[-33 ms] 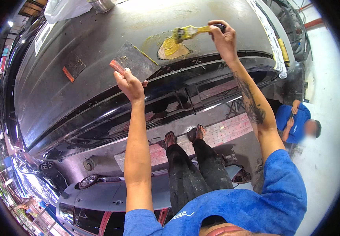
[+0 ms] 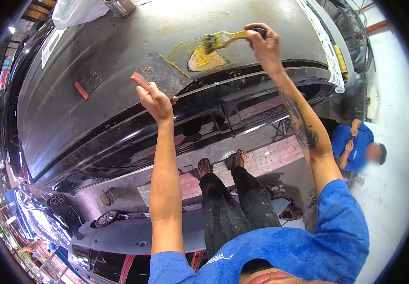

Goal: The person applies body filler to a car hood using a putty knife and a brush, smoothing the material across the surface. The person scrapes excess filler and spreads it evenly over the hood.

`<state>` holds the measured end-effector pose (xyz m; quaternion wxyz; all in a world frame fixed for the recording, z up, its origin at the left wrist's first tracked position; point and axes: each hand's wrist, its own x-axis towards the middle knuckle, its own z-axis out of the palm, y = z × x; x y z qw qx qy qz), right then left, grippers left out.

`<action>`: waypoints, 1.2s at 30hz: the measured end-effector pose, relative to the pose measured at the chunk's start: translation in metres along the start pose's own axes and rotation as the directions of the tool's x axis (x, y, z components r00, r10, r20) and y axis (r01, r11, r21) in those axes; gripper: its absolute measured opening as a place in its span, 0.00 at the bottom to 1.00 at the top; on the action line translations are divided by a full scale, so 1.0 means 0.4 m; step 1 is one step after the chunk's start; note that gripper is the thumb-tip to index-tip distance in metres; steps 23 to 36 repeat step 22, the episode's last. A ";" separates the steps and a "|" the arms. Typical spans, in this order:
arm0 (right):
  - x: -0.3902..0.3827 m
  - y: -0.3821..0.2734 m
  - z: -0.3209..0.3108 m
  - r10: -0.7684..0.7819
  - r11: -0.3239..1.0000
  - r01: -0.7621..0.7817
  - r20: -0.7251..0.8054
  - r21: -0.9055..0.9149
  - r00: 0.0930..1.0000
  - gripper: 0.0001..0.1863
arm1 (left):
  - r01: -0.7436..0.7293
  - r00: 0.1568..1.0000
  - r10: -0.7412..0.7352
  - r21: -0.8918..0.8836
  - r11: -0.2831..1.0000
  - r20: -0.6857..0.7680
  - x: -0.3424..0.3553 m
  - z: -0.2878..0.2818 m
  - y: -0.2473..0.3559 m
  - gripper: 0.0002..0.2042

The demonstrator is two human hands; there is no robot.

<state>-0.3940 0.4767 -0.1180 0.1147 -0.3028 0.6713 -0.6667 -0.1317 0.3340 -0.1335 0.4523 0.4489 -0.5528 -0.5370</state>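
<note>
My right hand (image 2: 265, 45) is closed on the handle of a yellow-smeared brush (image 2: 221, 40). Its bristles touch a patch of yellow filler (image 2: 207, 60) on the dark car panel (image 2: 95, 52). My left hand (image 2: 156, 100) grips a wide metal scraper (image 2: 162, 73) by its red handle, the blade held flat over the panel just left of the patch, with a line of yellow paste along its edge.
A second red-edged scraper (image 2: 87, 84) lies on the panel at the left. A tin can (image 2: 119, 5) and a white plastic bag (image 2: 74, 12) sit at the panel's far end. Masking paper (image 2: 322, 42) covers the right edge. A person in blue (image 2: 358, 146) crouches at the right. My feet stand on a perforated platform (image 2: 270, 158).
</note>
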 end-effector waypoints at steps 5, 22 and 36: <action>-0.012 0.014 0.044 0.078 0.990 -0.075 0.016 -0.120 0.997 0.10 | 0.036 0.999 -0.036 0.033 0.999 0.015 -0.025 0.022 0.010 0.07; -0.043 -0.058 0.070 0.132 0.882 -0.012 -0.224 0.471 0.966 0.10 | -0.306 0.938 0.185 0.452 0.838 0.291 0.007 0.118 0.117 0.05; -0.043 -0.058 0.070 0.132 0.882 -0.012 -0.224 0.471 0.966 0.10 | -0.306 0.938 0.185 0.452 0.838 0.291 0.007 0.118 0.117 0.05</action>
